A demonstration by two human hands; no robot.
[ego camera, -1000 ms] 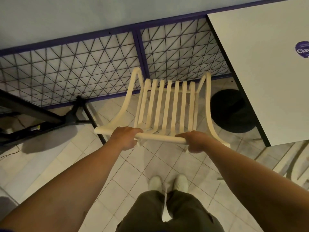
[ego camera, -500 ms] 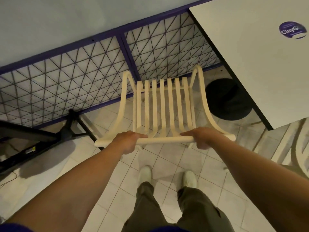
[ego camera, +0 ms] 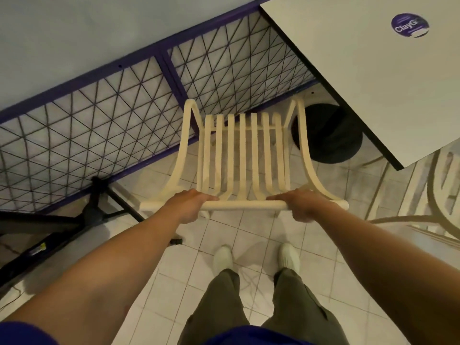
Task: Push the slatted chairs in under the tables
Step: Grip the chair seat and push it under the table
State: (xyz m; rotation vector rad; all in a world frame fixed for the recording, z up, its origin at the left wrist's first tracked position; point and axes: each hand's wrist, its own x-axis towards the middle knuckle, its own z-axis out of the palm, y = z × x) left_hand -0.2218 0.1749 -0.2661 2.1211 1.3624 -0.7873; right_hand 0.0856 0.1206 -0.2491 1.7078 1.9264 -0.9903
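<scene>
Tiled floor (ego camera: 224, 242), chair not in yet

The slatted chair (ego camera: 242, 158) stands left of the desk (ego camera: 373, 83), not under it. Left hand (ego camera: 185, 206) and right hand (ego camera: 305, 204) have fingers wrapped round its top bar. Next, probably: turn it toward the desk and push.

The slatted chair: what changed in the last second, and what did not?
The slatted chair shifted right, toward the white table; its arm now overlaps the black base. Left hand and right hand still grip its top rail; it is not under the table.

Matt cream slatted chair (ego camera: 242, 155), glazed floor tiles (ego camera: 199, 267)
</scene>
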